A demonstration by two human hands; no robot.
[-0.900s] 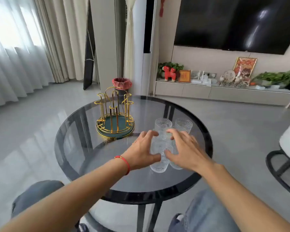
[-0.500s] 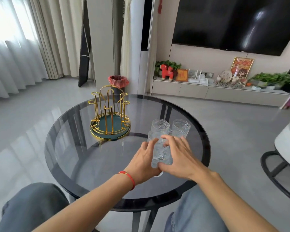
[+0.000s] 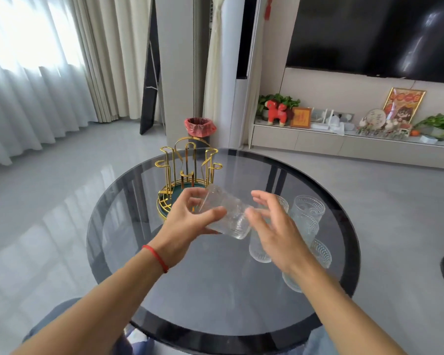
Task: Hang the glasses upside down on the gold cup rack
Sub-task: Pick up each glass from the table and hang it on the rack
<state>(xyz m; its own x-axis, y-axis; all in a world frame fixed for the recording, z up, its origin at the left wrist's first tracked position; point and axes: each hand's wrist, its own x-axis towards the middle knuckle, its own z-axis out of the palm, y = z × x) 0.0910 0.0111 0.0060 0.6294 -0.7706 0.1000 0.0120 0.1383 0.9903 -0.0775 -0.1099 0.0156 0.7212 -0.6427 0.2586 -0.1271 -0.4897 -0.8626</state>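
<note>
Living-room surroundings are framing the scene: grey tiled floor [image 3: 49,201], sheer curtains and a dark wall screen [image 3: 369,34]. We are working at the round smoked-glass table with a black rim [image 3: 215,290]. Standing toward its far left side is the gold wire cup rack on a green round base [image 3: 187,175], and every peg on it is showing bare. To the right, the remaining clear ribbed glass tumblers [image 3: 308,213] are standing clustered and upright on the tabletop.

Our left hand [image 3: 190,221] is gripping one clear ribbed glass tumbler [image 3: 226,213] between thumb and curled fingers, holding it tilted in the air just in front of the rack, mouth angled away toward the rack. Our right hand [image 3: 272,226] is hovering beside the base end of that tumbler, fingers spread and loosely bent; whether the fingertips are touching it we cannot tell.

We are judging the step as turning and hanging. To do it well, we should be completing the inversion before approaching, then lowering the mouth squarely over one peg, avoiding knocks of glass on metal.

Against the earlier frames, both hands were closing on the standing cluster; now one tumbler is lifted clear and carried leftward, and the right hand has let go.
</note>
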